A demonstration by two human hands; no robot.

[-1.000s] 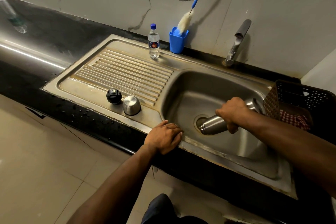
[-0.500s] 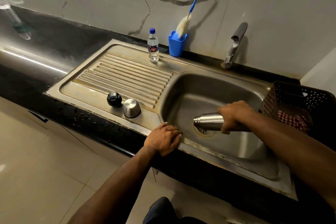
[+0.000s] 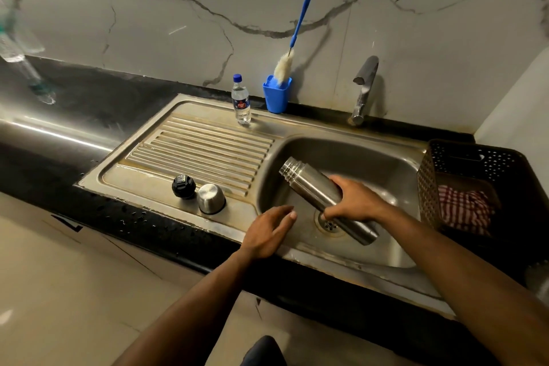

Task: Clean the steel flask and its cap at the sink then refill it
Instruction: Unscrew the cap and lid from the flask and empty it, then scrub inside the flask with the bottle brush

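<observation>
Right hand (image 3: 355, 202) is gripping the uncapped steel flask (image 3: 315, 184), tilting it over the sink (image 3: 350, 154) drain. Left hand (image 3: 269, 230) is hovering beside it, fingers relaxed, empty. Steel cap (image 3: 211, 198) and black stopper (image 3: 183, 186) are sitting on the drainboard; brushing and refilling probably remain.

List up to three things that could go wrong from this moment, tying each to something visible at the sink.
1. The right hand alone grips the tilted steel flask over the sink basin; if wet, it could slip and drop.
2. The black inner stopper and steel cup cap sit near the drainboard's front edge; the open left hand could knock them off.
</observation>
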